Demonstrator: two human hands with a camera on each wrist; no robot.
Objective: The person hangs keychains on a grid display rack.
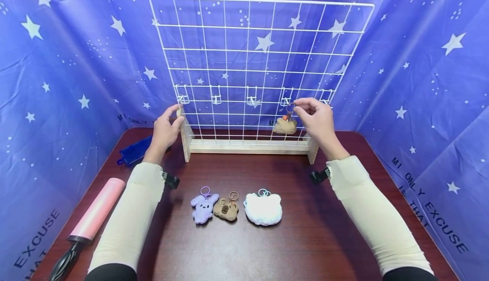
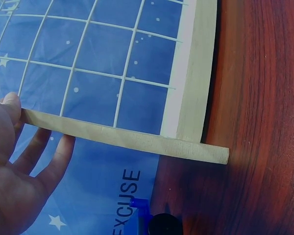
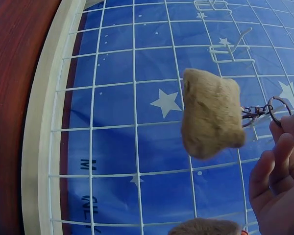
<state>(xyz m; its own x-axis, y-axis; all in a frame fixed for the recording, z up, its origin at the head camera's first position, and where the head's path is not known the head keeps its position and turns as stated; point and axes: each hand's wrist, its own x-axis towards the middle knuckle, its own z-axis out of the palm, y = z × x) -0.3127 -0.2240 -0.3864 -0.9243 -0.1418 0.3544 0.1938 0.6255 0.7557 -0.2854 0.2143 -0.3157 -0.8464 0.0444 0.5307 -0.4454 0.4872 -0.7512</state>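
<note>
My right hand [image 1: 318, 117] pinches the metal ring [image 3: 279, 111] of a brown plush keychain [image 1: 284, 126], which hangs by its short chain in front of the white wire grid [image 1: 237, 69]. An orange bit shows on top of the plush. The ring is close beside a wire hook [image 1: 285, 101]. My left hand [image 1: 166, 130] grips the wooden side post [image 2: 122, 138] of the grid stand, thumb on one side and fingers on the other. At the bottom of the right wrist view, part of another brown plush [image 3: 204, 227] shows; my hand hides it in the head view.
On the table lie a purple bunny plush [image 1: 203, 209], a brown bear-like plush [image 1: 226, 209] and a white plush [image 1: 263, 209], each with a ring. At left are a pink hand pump [image 1: 98, 209] and a blue object [image 1: 135, 150]. More hooks [image 1: 216, 98] line the grid.
</note>
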